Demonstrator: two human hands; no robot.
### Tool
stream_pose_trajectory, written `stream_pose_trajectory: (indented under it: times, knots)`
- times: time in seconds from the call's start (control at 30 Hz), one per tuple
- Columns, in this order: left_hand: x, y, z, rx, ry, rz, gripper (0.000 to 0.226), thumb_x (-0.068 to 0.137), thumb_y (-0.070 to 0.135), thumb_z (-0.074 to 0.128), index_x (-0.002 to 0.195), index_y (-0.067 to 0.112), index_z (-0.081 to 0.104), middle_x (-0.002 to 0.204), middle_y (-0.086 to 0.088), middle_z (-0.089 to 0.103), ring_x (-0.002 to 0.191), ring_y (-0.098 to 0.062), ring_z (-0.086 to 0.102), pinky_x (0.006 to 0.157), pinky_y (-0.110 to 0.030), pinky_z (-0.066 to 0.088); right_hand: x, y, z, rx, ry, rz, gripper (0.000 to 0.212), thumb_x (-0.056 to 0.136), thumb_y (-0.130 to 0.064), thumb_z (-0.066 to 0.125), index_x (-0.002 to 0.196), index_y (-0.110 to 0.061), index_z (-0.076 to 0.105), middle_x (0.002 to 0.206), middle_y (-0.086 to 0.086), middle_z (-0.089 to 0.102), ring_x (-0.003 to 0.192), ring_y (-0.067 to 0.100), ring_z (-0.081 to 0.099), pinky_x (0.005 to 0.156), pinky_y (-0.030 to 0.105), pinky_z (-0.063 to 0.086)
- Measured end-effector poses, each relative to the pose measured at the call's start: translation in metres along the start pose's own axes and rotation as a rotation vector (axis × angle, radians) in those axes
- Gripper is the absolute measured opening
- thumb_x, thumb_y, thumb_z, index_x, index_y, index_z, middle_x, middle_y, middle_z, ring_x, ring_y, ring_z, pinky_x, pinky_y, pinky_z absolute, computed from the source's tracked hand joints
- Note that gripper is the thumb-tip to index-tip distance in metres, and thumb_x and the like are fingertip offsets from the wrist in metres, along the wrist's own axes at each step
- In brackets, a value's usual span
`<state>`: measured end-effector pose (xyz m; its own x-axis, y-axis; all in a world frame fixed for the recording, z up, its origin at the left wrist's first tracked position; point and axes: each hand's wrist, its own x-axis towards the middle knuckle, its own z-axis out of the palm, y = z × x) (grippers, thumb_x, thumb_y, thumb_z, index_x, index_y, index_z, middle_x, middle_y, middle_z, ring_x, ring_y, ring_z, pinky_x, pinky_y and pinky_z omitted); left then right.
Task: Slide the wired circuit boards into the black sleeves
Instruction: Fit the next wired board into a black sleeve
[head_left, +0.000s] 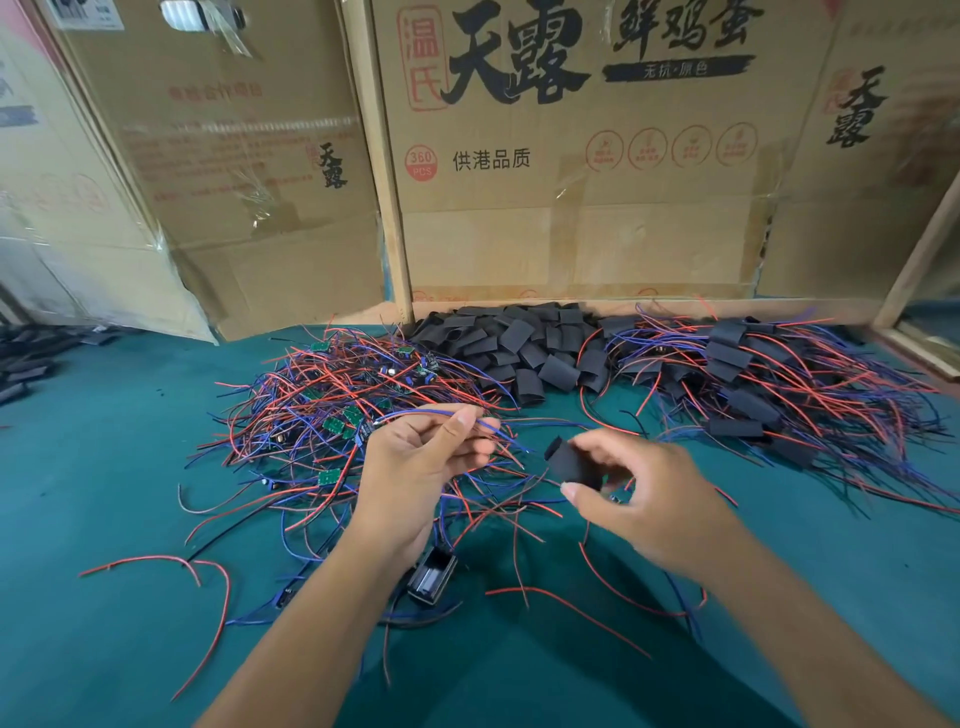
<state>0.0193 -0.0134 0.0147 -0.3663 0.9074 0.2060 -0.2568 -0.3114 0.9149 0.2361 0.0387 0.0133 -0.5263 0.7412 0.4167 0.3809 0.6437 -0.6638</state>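
Over the green felt-covered counter (104, 493), a person's left hand (415, 457) pinches the thin red and blue wires (441, 413) of a board, apparently to steer them as one bundle, while the right hand (639, 488), just right of it, holds a short flat black sleeve (569, 462) with its opening turned toward those wires, seemingly ready for threading. Beyond the left hand lie the tangled heap of green wired circuit boards (343, 384), then the pile of empty black sleeves (519, 343) against the printed cardboard boxes (571, 182), probably stacked within reach.
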Motion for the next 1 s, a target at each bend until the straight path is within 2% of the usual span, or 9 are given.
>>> stream_pose_trajectory:
  times: [0.07, 0.17, 0.23, 0.47, 0.6, 0.73, 0.83, 0.9, 1.0]
  knots:
    - [0.000, 0.000, 0.000, -0.011, -0.002, 0.008, 0.021, 0.084, 0.018, 0.068, 0.090, -0.002, 0.071, 0.088, -0.021, 0.073, 0.068, -0.021, 0.066, 0.065, -0.025, 0.056, 0.000, 0.003, 0.002, -0.156, 0.038, -0.074, 0.026, 0.079, -0.019, 0.076, 0.104, -0.019, 0.068, 0.084, -0.023, 0.064, 0.084, -0.005, 0.056, 0.075, 0.008, 0.040]
    - [0.000, -0.001, 0.000, -0.016, -0.010, 0.016, 0.020, 0.084, 0.019, 0.068, 0.088, 0.000, 0.073, 0.089, -0.021, 0.074, 0.069, -0.021, 0.067, 0.066, -0.025, 0.056, -0.001, 0.005, 0.007, -0.215, 0.038, -0.118, 0.028, 0.081, -0.022, 0.074, 0.108, -0.016, 0.067, 0.093, -0.009, 0.069, 0.085, 0.008, 0.057, 0.076, 0.026, 0.046]
    - [-0.001, -0.002, 0.001, -0.010, -0.012, 0.013, 0.021, 0.083, 0.019, 0.068, 0.090, -0.001, 0.072, 0.089, -0.021, 0.074, 0.069, -0.020, 0.067, 0.067, -0.025, 0.057, -0.001, 0.003, 0.009, -0.245, 0.046, -0.137, 0.030, 0.082, -0.028, 0.069, 0.110, -0.016, 0.066, 0.095, -0.006, 0.070, 0.083, 0.012, 0.060, 0.074, 0.033, 0.049]
    - [-0.002, -0.004, 0.004, 0.009, -0.017, 0.016, 0.026, 0.084, 0.019, 0.067, 0.095, -0.004, 0.069, 0.089, -0.021, 0.074, 0.069, -0.021, 0.068, 0.067, -0.025, 0.057, -0.005, -0.006, 0.018, -0.223, 0.075, -0.134, 0.030, 0.081, -0.033, 0.067, 0.107, -0.018, 0.067, 0.087, -0.007, 0.071, 0.077, 0.015, 0.063, 0.069, 0.036, 0.052]
    - [-0.004, -0.008, 0.006, 0.071, -0.051, 0.008, 0.021, 0.085, 0.021, 0.068, 0.090, 0.002, 0.074, 0.091, -0.021, 0.075, 0.073, -0.022, 0.068, 0.069, -0.027, 0.057, -0.007, -0.012, 0.023, -0.193, 0.099, -0.105, 0.028, 0.080, -0.039, 0.064, 0.103, -0.021, 0.066, 0.085, -0.011, 0.068, 0.074, 0.014, 0.060, 0.067, 0.036, 0.052]
    - [-0.009, -0.013, 0.008, 0.257, -0.130, -0.041, 0.028, 0.082, 0.035, 0.070, 0.094, 0.012, 0.081, 0.104, -0.007, 0.077, 0.098, -0.019, 0.071, 0.085, -0.031, 0.056, -0.008, -0.015, 0.027, -0.216, 0.121, -0.083, 0.033, 0.078, -0.043, 0.061, 0.103, -0.021, 0.065, 0.090, -0.011, 0.069, 0.081, 0.017, 0.063, 0.071, 0.038, 0.053]
    - [-0.013, -0.017, 0.015, 0.275, -0.169, -0.108, 0.023, 0.093, 0.025, 0.065, 0.099, 0.008, 0.080, 0.111, -0.002, 0.076, 0.112, -0.019, 0.068, 0.098, -0.040, 0.052, -0.008, -0.014, 0.030, -0.205, 0.116, -0.048, 0.035, 0.079, -0.038, 0.066, 0.108, -0.020, 0.064, 0.097, -0.009, 0.069, 0.086, 0.016, 0.064, 0.076, 0.036, 0.052]
    - [-0.015, -0.019, 0.020, 0.271, -0.179, -0.139, 0.024, 0.098, 0.016, 0.059, 0.099, 0.001, 0.078, 0.112, -0.004, 0.075, 0.114, -0.025, 0.067, 0.103, -0.049, 0.049, -0.007, -0.013, 0.032, -0.118, 0.080, -0.010, 0.030, 0.081, -0.030, 0.071, 0.109, -0.022, 0.061, 0.098, -0.011, 0.068, 0.085, 0.009, 0.062, 0.077, 0.028, 0.050]
    - [-0.018, -0.018, 0.023, 0.236, -0.185, -0.174, 0.027, 0.099, 0.016, 0.058, 0.093, -0.001, 0.078, 0.109, -0.010, 0.076, 0.112, -0.029, 0.068, 0.103, -0.053, 0.049, -0.006, -0.012, 0.033, 0.122, -0.033, 0.074, 0.019, 0.089, -0.021, 0.067, 0.087, -0.036, 0.056, 0.072, -0.012, 0.065, 0.062, 0.003, 0.060, 0.058, 0.016, 0.043]
